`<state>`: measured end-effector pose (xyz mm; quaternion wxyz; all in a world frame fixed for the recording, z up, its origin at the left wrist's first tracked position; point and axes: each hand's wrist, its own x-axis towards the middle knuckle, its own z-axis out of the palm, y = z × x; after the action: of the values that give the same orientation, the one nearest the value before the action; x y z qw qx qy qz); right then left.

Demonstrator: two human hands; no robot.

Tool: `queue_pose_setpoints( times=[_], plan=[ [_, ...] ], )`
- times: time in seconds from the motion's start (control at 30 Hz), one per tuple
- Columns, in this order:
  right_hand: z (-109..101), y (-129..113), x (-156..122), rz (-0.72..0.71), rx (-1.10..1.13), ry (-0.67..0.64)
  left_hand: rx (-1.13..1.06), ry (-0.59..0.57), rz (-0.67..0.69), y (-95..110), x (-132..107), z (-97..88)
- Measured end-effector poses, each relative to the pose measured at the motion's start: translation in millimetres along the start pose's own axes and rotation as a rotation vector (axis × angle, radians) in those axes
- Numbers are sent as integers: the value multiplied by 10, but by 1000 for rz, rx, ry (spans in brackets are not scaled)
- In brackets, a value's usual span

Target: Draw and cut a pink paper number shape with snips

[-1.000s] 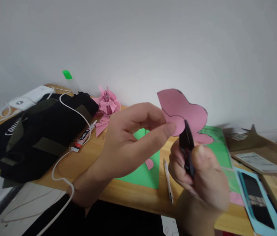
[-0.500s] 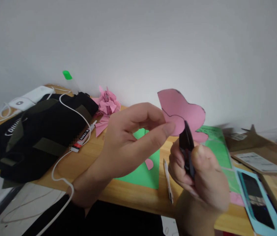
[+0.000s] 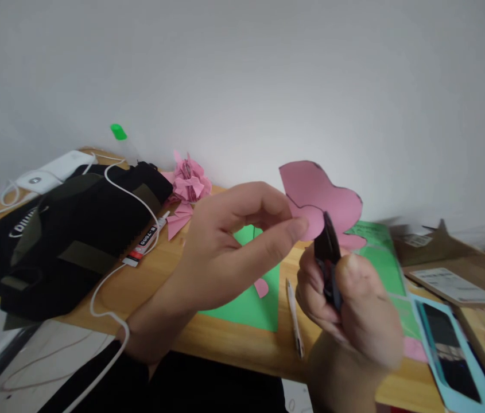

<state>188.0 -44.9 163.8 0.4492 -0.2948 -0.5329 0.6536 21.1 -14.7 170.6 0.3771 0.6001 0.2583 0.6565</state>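
My left hand (image 3: 220, 252) pinches a pink paper cutout (image 3: 317, 198) with rounded lobes between thumb and fingers, holding it up above the wooden desk (image 3: 225, 338). My right hand (image 3: 354, 312) is closed round black scissors (image 3: 327, 258), whose blades meet the lower edge of the pink cutout. A pencilled outline shows on the paper near the cut.
Green paper (image 3: 251, 298) lies on the desk under my hands, a pen (image 3: 294, 324) beside it. A black bag (image 3: 65, 235) with white cables, a glue tube (image 3: 144, 244) and a folded pink paper flower (image 3: 190, 180) sit to the left. Cardboard (image 3: 453, 264) and a light-blue frame (image 3: 453, 350) lie right.
The pink cutout has turned slightly in my left hand and the scissors have worked a little along its edge. Both hands stay in nearly the same place.
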Motion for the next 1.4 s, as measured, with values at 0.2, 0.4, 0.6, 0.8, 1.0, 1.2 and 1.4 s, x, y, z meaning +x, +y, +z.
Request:
queue_pose_setpoints(
  times=[0.2, 0.4, 0.6, 0.8, 1.0, 1.2, 1.4],
  plan=[
    [-5, 19, -4, -20, 26, -6, 50, -12, 34, -20, 2, -17],
    [-13, 14, 10, -26, 25, -25, 36, -2, 13, -7, 2, -5],
    [-10, 17, 12, -29, 27, -30, -8, 72, 14, 11, -26, 36],
    [3, 14, 14, -40, 28, -34, 20, -6, 102, -23, -22, 1],
    [8, 2, -6, -49, 32, -26, 7, 2, 96, -1, -32, -1],
    [9, 8, 9, -55, 51, -37, 2, 0, 100, -25, -24, -17],
    [23, 0, 25, -50, 53, -36, 3, -2, 92, -26, -15, -4]
  ],
)
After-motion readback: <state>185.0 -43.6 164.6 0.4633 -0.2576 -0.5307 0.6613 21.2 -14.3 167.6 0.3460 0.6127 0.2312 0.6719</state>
